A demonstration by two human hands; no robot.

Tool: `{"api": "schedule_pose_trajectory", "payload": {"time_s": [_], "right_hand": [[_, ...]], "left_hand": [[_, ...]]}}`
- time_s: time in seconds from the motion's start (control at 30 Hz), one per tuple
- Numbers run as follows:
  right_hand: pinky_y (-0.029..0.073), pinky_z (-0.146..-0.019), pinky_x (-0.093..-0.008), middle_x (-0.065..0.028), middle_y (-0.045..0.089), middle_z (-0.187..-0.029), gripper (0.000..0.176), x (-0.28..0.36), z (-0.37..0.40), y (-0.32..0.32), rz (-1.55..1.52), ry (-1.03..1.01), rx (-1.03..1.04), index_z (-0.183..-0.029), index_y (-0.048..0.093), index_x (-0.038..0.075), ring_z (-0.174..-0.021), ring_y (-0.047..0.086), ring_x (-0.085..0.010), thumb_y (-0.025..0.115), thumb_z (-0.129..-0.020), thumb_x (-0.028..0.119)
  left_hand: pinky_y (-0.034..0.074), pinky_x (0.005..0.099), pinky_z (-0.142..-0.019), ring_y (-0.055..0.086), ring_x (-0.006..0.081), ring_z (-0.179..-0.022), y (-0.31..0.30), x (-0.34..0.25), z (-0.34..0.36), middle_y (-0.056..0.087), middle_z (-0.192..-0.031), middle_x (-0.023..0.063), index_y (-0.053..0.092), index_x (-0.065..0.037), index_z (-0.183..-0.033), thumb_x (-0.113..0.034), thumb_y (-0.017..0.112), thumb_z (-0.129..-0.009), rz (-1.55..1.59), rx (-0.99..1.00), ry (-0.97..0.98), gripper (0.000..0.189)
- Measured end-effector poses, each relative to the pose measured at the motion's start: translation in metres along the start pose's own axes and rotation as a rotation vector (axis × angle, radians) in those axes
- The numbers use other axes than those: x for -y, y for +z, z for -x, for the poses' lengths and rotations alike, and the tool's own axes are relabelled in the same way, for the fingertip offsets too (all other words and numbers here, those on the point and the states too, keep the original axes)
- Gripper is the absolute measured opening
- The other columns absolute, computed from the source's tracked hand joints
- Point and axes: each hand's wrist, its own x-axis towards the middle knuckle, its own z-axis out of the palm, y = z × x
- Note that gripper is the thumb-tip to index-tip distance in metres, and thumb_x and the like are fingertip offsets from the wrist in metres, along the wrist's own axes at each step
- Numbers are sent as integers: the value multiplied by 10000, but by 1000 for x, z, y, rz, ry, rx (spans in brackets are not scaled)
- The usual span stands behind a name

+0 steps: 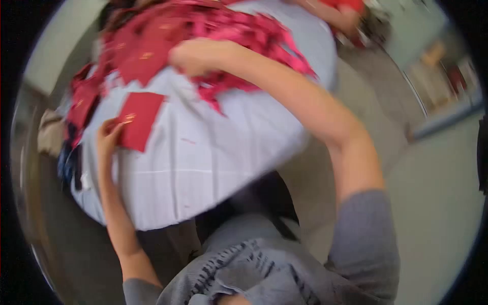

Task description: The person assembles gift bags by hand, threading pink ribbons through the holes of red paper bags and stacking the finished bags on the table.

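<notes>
A red rectangular piece with a small gold mark (139, 121) lies on the white-covered round table (213, 147). My left hand (110, 134) has its fingertips closed on the left edge of this red piece. Farther up, my right hand (190, 57) is over the heap's near edge, between red pieces with gold marks (146, 55) and a tangle of pink-red strips (259, 38). Its fingers are curled and blurred, and whatever they hold, if anything, is hidden.
More red cloth (84, 101) hangs at the table's left edge, near a beige item (50, 133). Another person's arm (330, 14) rests at the far right side of the table. A shelf or cart (442, 81) stands on the right.
</notes>
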Motion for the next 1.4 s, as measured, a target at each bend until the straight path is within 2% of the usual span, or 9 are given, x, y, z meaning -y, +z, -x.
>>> {"api": "schedule_pose_trajectory", "payload": {"time_s": [0.1,0.23,0.37,0.47,0.53,0.8,0.93,1.13,1.4], "right_hand": [[531,-664,-443,-133,688,-930,256,17,10,-3,222,77,355,-942,691,37,-810,670,-301,652,-697,100],[533,-703,-446,-189,672,-933,181,14,19,15,324,-190,-4,-864,662,-14,-861,657,-349,592,-721,71],[526,-695,-458,-184,674,-845,178,15,16,1,302,-90,142,-833,676,3,-832,660,-341,664,-681,96],[478,-710,-399,-116,609,-783,94,-6,12,-4,51,-178,36,-745,662,38,-776,611,-296,661,-672,97],[493,-679,-382,-127,654,-756,130,-32,7,13,-104,-470,-367,-754,670,28,-738,634,-284,678,-646,100],[452,-679,-170,-25,660,-856,123,24,9,-61,-801,-237,-456,-922,623,0,-766,585,-47,630,-873,112],[420,-477,-207,-27,612,-665,125,58,8,-66,-957,-186,-477,-885,654,-12,-532,563,-69,620,-859,106],[486,-647,-418,-168,620,-781,114,86,6,-28,-298,-214,-632,-832,663,16,-720,609,-356,628,-817,123],[468,-536,-365,-97,536,-734,73,98,11,-5,-85,-293,-827,-873,609,49,-644,590,-275,631,-825,100]], "left_hand": [[487,225,-729,609,123,-811,-13,-15,1,643,-917,55,614,7,-1081,-106,714,-805,89,7,19,314],[451,209,-758,573,92,-836,-16,-39,18,627,-938,33,592,9,-1109,-59,693,-811,162,-95,118,321],[461,239,-821,588,121,-928,1,-107,46,644,-982,55,624,-2,-1084,-74,707,-790,126,-134,249,315],[486,254,-788,586,115,-899,11,-143,61,635,-953,28,625,-31,-1034,-51,707,-781,-131,-213,388,266],[452,244,-820,567,94,-931,14,-145,59,626,-987,18,627,-40,-1049,-34,704,-783,-131,-199,471,277],[463,261,-808,564,151,-945,21,-176,72,613,-972,51,645,-46,-1002,18,698,-743,-258,-213,555,272],[463,270,-795,563,167,-913,24,-187,72,609,-929,51,637,-33,-970,42,688,-721,-226,-227,638,265],[431,361,-825,523,272,-921,46,-185,75,619,-893,70,608,-50,-978,48,652,-698,-141,-222,694,300],[325,339,-877,506,196,-916,41,-177,84,628,-937,-36,636,-156,-1038,-72,648,-715,-711,-493,919,334]]}}
